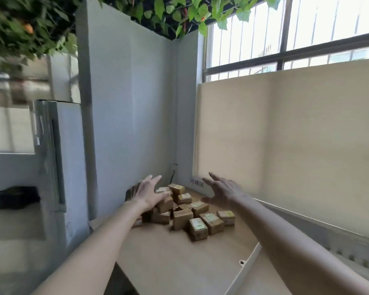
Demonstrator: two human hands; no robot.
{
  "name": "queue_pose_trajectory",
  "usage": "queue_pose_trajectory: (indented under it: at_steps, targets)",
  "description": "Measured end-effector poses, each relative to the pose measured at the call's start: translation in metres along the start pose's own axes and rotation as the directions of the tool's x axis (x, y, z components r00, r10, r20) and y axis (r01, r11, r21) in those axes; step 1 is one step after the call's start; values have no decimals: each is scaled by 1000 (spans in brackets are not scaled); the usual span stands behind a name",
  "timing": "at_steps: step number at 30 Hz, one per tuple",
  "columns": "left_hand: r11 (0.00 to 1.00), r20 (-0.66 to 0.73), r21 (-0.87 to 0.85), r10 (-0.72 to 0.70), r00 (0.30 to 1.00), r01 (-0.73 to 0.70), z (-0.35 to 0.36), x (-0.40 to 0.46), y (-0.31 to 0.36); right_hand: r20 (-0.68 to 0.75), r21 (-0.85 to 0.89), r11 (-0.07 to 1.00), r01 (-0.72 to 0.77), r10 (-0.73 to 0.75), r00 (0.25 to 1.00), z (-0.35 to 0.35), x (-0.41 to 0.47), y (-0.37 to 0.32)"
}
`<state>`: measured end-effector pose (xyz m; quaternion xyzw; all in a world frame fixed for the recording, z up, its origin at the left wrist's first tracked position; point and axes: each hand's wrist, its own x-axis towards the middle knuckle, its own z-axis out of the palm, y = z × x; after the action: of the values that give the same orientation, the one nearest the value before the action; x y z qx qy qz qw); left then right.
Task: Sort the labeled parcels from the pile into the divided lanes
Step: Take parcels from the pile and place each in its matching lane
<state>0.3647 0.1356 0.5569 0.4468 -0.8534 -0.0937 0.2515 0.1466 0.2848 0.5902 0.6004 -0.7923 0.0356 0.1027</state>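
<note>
A pile of several small brown cardboard parcels [188, 211] with pale labels lies at the far end of a light wooden table [170, 262], in the corner. My left hand [148, 192] reaches over the pile's left side with fingers spread, holding nothing; it hides some parcels. My right hand [222, 191] hovers above the pile's right side, fingers straight and spread, also holding nothing. A white divider strip [246, 265] runs along the table at the right.
Grey partition walls [126, 116] close the corner behind the pile, one bearing a printed sign [196, 183]. A beige blind [285, 150] covers the window at the right. A black object [15, 198] sits on a surface at the far left.
</note>
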Motion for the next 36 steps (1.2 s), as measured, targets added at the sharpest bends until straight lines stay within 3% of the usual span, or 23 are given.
queue_pose_trajectory:
  at_steps: [7,14,23,36]
  targets:
    - [994,-57,-16,-109,992,108,-48,1,-121,-13,3,994,112,-112,994,12,73,-106]
    - [984,-21,1,-178,984,178,-45,26,-198,11,-16,985,172,-172,985,42,136,-165]
    - [982,45,91,-170,984,165,7,137,-267,37,17,991,132,-133,990,111,272,-168]
    - [997,154,71,-32,988,21,94,368,-296,80,-2,1000,-7,7,997,181,476,-110]
